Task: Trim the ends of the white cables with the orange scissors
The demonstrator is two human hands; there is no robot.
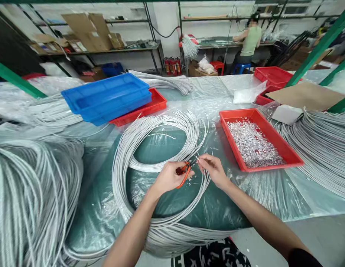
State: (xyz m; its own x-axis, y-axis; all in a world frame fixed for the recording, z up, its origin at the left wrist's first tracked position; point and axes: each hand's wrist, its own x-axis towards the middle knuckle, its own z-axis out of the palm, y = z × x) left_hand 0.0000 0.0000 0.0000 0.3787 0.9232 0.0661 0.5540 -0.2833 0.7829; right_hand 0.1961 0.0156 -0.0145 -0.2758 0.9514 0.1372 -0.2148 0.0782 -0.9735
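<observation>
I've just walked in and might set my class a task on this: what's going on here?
Someone is working with loops of pale cable on a plastic-covered table. The left hand holds orange-handled pliers, tips close to a cable end pinched in the right hand; whether they touch is hard to tell. To the right stands a red tray of small shiny pieces.

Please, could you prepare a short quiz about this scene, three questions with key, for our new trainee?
1. Which hand holds the orange-handled tool?
2. True or false: the red tray of small pieces stands left of the cable coil.
3. The right hand pinches: (a) a cable end, (b) a tray rim, (c) a bag.

Key: 1. The left hand. 2. False; the red tray stands right of the cable coil. 3. (a).
</observation>
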